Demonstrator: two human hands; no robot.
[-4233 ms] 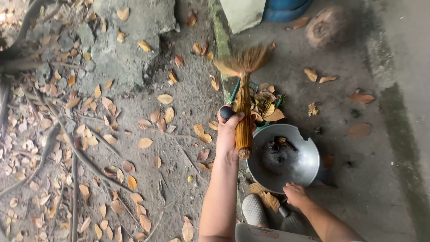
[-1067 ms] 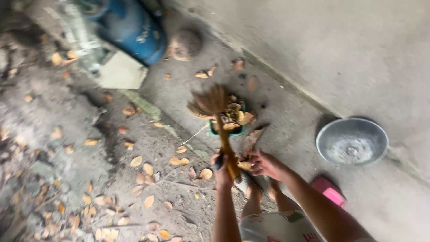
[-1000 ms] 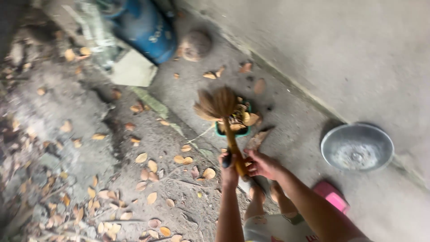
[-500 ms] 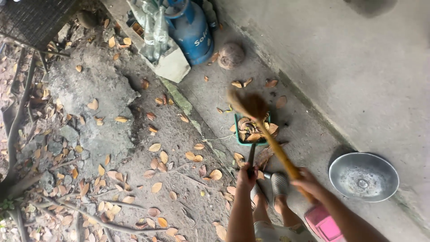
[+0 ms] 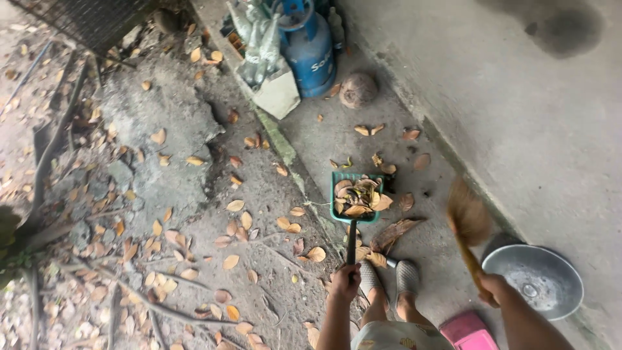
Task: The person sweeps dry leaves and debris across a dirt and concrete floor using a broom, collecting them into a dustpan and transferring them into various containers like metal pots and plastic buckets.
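Left grip (image 5: 345,280) is closed round the black handle of the green dustpan (image 5: 354,198), resting on the concrete floor (image 5: 518,97) heaped with dry brown leaves (image 5: 357,196). Right grip (image 5: 494,288) clasps the broom (image 5: 468,223), lifted beside the metal bowl (image 5: 534,279). Gathering seems underway; loose leaves remain, calling for a sweep toward the pan.

A single head-worn camera looks steeply down from standing height: the wearer's grey-shoed feet (image 5: 389,280) sit at bottom centre, the blue metal gas cylinder (image 5: 310,46) at the top.
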